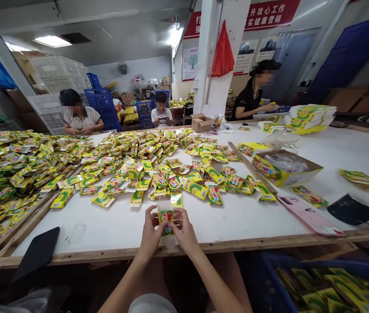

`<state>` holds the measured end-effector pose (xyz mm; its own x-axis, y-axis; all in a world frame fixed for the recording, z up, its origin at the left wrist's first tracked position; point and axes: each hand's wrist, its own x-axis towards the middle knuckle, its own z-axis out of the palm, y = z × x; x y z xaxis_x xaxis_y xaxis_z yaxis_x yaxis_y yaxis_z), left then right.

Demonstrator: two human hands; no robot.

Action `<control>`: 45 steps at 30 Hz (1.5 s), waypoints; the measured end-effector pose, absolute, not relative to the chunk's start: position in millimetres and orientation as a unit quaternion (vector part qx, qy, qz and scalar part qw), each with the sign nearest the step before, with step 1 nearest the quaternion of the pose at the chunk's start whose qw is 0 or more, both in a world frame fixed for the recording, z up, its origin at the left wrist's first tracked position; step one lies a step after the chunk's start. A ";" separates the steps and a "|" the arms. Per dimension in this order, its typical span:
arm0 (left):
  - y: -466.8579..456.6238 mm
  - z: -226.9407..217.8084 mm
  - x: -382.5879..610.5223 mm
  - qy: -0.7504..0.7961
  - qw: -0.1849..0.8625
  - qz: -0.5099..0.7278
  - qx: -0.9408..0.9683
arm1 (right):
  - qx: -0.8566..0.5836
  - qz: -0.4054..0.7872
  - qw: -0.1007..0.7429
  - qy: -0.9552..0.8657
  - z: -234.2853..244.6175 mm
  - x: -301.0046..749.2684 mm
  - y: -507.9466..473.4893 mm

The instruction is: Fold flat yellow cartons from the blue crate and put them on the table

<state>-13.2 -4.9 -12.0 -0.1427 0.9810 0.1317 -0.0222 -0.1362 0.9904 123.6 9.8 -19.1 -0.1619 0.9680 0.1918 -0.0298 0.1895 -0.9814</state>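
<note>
Between both hands, near the table's front edge, is a small yellow and green packet (pixel 166 221) with a red print, its upper end open or pale. My left hand (pixel 151 230) pinches its left side, thumb on the face. My right hand (pixel 184 232) grips the right side the same way, fingers curled behind. Just beyond my fingers lies a yellow carton (pixel 176 200) with a white flap. A wide heap of similar small cartons (pixel 158 179) spreads over the white table (pixel 106 226).
A bigger pile of packets (pixel 11 174) fills the left section behind a wooden strip. To the right are a display box (pixel 285 167), a pink phone (pixel 308 213) and a black mug (pixel 354 211). A dark phone (pixel 39 248) overhangs the front-left edge. A blue crate (pixel 269 278) stands below right. Three people sit across.
</note>
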 end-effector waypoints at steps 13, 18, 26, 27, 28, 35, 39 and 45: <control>-3.9 -16.4 -20.5 0.464 0.473 0.510 0.549 | -0.380 0.508 0.456 -0.624 -20.1 137.7 22.8; 1.6 -15.5 -16.9 0.479 0.430 0.541 0.542 | -0.397 0.460 0.479 -0.634 -16.3 138.1 32.0; -4.1 -7.6 -10.3 0.469 0.430 0.560 0.530 | -0.377 0.426 0.494 -0.657 -9.7 139.1 23.4; -5.6 -5.6 -9.4 0.475 0.425 0.557 0.532 | -0.374 0.419 0.495 -0.664 -7.5 139.9 21.2; -7.1 -3.8 -8.6 0.480 0.421 0.557 0.532 | -0.373 0.414 0.499 -0.664 -5.6 140.2 19.1; -5.8 2.1 -4.3 0.516 0.403 0.559 0.508 | -0.420 0.378 0.516 -0.644 -2.2 132.2 18.1; 1.7 3.4 -3.9 0.529 0.392 0.563 0.499 | -0.435 0.360 0.500 -0.656 2.1 131.0 24.9; -2.3 -7.5 -9.6 0.510 0.420 0.560 0.500 | -0.420 0.382 0.501 -0.653 -3.6 135.7 17.4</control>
